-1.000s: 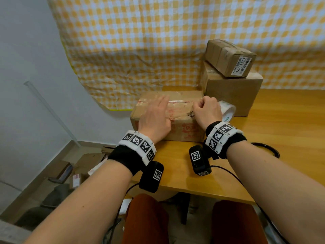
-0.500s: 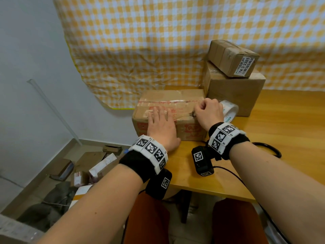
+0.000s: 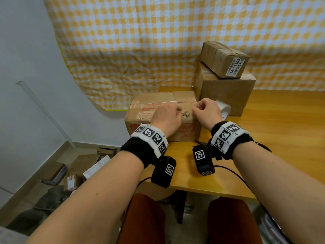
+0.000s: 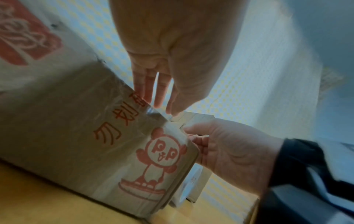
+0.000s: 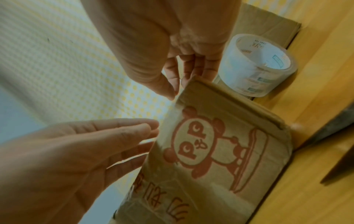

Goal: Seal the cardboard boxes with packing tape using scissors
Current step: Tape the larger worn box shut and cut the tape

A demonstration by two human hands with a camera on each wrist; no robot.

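from the head view, a cardboard box (image 3: 163,118) with red print sits closed on the wooden surface (image 3: 274,138), near its left edge, so what is inside cannot be seen. a strip of clear tape runs along its top seam. behind it on the right stands a bigger box (image 3: 226,94) with a small box (image 3: 223,59) lying on top, both shut. a tape roll (image 3: 224,110) rests between the printed box and the bigger box. the left hand (image 3: 166,118) lies over the top front of the printed box, fingers bent down toward the seam. the right hand (image 3: 205,111) is at the box's right top corner, fingers curled, thumb and forefinger close together.

from the left wrist view, the left hand (image 4: 172,53) has its fingers fairly straight, tips touching the glossy tape at the box's (image 4: 86,121) top edge. the right hand (image 4: 233,151) is curled at the corner; whether it pinches tape i cannot tell.

from the right wrist view, the right hand (image 5: 172,45) has curled fingers hooked at the box's (image 5: 210,151) corner with the thumb beside them. the left hand (image 5: 72,156) shows an open palm, fingers straight against the box. the tape roll (image 5: 258,65) sits on the surface behind the box.
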